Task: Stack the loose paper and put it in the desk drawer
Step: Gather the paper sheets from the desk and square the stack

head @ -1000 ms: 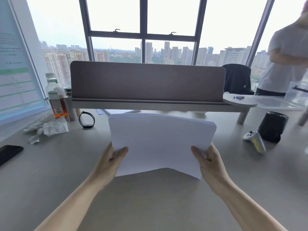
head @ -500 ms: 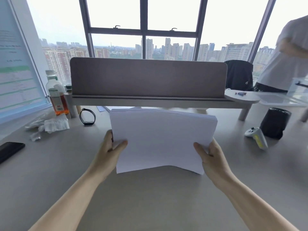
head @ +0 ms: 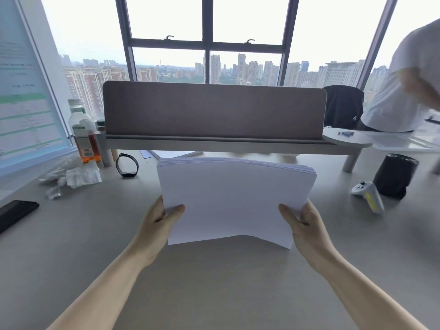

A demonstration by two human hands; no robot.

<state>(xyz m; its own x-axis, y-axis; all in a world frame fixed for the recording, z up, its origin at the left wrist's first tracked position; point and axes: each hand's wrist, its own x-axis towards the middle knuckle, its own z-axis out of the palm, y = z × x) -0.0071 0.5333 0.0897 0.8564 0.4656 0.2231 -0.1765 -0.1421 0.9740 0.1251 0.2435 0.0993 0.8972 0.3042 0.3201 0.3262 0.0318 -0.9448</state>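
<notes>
We hold the paper stack (head: 234,198) upright on its bottom edge on the desk (head: 214,282), left hand (head: 159,225) and right hand (head: 307,225) each clamped on a lower side, thumbs in front. Sheets look gathered; top edges fan slightly, so squaring up is probably unfinished. A few sheets (head: 164,154) lie under the shelf (head: 226,145), maybe yet to collect. No drawer in view, so putting it away is still left. Writing: the bottle (head: 84,136) label and the screen (head: 23,96) at left carry text, too blurred to read. No brand legible on the controller (head: 367,195) or phone (head: 16,214).
</notes>
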